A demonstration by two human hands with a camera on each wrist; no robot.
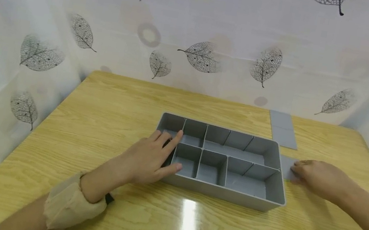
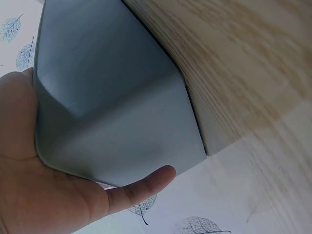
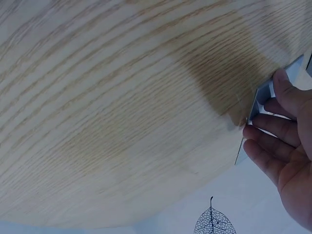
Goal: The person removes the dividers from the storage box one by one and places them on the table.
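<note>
As the head view shows, your left hand [image 1: 141,160] rests spread-fingered over the left end of the divided gray tray [image 1: 226,194] on the wooden table [image 1: 116,107], while your right hand [image 1: 320,180] touches a flat gray panel [image 1: 285,167] just beside the tray's right end. Left wrist: your thumb stretches straight at the tray's rim. Right wrist: bent fingers and thumb touch the panel's edge; whether pinching, cannot tell.
</note>
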